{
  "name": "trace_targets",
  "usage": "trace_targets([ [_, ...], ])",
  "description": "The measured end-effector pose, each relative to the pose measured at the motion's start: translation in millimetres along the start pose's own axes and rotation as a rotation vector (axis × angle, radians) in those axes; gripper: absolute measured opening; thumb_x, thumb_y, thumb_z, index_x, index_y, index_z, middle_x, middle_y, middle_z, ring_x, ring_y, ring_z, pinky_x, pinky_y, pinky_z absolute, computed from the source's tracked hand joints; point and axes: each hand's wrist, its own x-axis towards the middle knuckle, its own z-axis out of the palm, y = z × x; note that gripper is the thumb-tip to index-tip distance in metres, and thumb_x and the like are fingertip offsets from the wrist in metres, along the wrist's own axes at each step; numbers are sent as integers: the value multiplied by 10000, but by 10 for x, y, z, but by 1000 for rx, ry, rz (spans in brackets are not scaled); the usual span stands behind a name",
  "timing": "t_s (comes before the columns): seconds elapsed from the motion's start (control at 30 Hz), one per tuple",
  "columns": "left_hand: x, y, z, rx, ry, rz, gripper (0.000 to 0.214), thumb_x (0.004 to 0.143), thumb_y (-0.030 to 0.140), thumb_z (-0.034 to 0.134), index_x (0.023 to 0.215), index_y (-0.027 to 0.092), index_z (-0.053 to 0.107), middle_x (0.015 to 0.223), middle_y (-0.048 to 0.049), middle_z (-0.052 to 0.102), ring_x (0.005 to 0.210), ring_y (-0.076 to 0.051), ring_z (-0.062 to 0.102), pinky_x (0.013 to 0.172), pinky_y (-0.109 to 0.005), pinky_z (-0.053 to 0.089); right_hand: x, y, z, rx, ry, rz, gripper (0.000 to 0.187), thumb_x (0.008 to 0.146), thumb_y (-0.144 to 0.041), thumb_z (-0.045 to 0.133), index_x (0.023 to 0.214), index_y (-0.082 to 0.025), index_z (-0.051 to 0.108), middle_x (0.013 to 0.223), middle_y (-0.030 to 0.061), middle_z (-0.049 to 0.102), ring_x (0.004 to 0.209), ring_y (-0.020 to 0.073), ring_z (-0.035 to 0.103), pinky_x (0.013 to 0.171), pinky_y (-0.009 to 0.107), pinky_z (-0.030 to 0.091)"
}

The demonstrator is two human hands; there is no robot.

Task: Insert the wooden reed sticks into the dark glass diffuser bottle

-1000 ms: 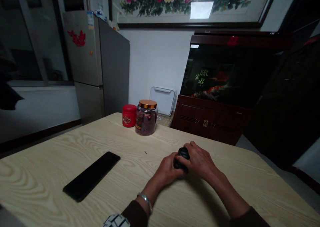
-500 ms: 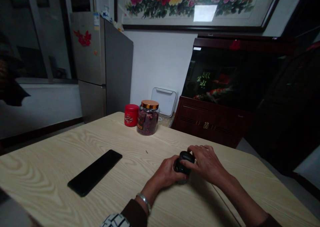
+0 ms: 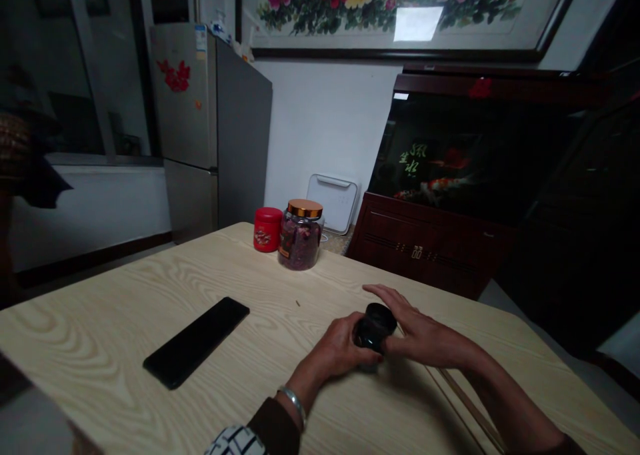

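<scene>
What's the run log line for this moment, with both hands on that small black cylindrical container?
left hand: grips small black cylindrical container | right hand: open, against container's right side

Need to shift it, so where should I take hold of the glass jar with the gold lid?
Grip the jar around its rounded body, from the near side of the table: it stands upright at the far edge, the red tin close on its left. Its lid is narrower.
</scene>
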Motion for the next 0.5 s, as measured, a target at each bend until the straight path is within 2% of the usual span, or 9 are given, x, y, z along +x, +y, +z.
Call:
trace_targets([
  [0.03, 2, -3, -2, -9, -4, 4, 596, 563, 261, 850, 1103, 126, 637, 902, -32, 669, 800, -173, 566, 656, -223, 406, -1, 8, 6, 5, 9, 20, 834, 740, -336, 660, 1477, -228, 287, 1499, 130, 344, 1357, 291, 350, 1063, 436, 332],
  [0.07, 3, -4, -3, -22, -12, 3, 609, 567, 260, 848, 1120, 127, 630, 918, -36, 672, 810, -176, 572, 664, -225, 411, 2, 18, 19, -8, 31, 57, 823, 744, -379, 669, 1465, -216, 309, 1477, 141, 367, 1334, 300, 378, 1052, 437, 345],
  [0.13, 2, -4, -5, -39, -30, -13, 610, 578, 246, 837, 1137, 130, 622, 939, -39, 673, 821, -178, 580, 673, -225, 416, 21, 39, 52, -56, 86, 116, 643, 777, -435, 646, 1350, -206, 466, 1324, 140, 511, 1199, 298, 501, 998, 435, 389],
  [0.23, 0, -4, -8, -41, -30, -31, 592, 580, 240, 829, 1126, 134, 628, 918, -29, 663, 804, -169, 575, 670, -227, 414, 57, 64, 35, -57, 105, 74, 400, 770, -345, 662, 1140, -209, 591, 1094, 95, 614, 1003, 257, 582, 917, 408, 432],
  [0.33, 3, 0, -15, -50, -34, -29, 594, 577, 263, 836, 1122, 136, 634, 914, -34, 666, 811, -175, 583, 705, -248, 430, 24, 81, -85, 158, 152, 16, 415, 731, -274, 692, 1118, -219, 552, 1082, 75, 602, 998, 242, 577, 874, 380, 460],
  [0.4, 5, 11, -20, -43, -35, -33, 620, 574, 287, 844, 1137, 140, 631, 945, -49, 676, 845, -191, 596, 736, -262, 440, -64, 98, -139, 386, 247, 38, 447, 763, -306, 679, 1162, -240, 491, 1103, 67, 584, 1009, 231, 581, 856, 365, 474],
  [0.5, 4, 29, -26, -4, -22, -41, 645, 570, 313, 853, 1151, 148, 629, 971, -60, 686, 872, -205, 606, 754, -271, 445, -284, 133, -13, 625, 407, 109, 511, 788, -380, 675, 1223, -265, 431, 1138, 66, 564, 1022, 229, 589, 863, 360, 473],
])
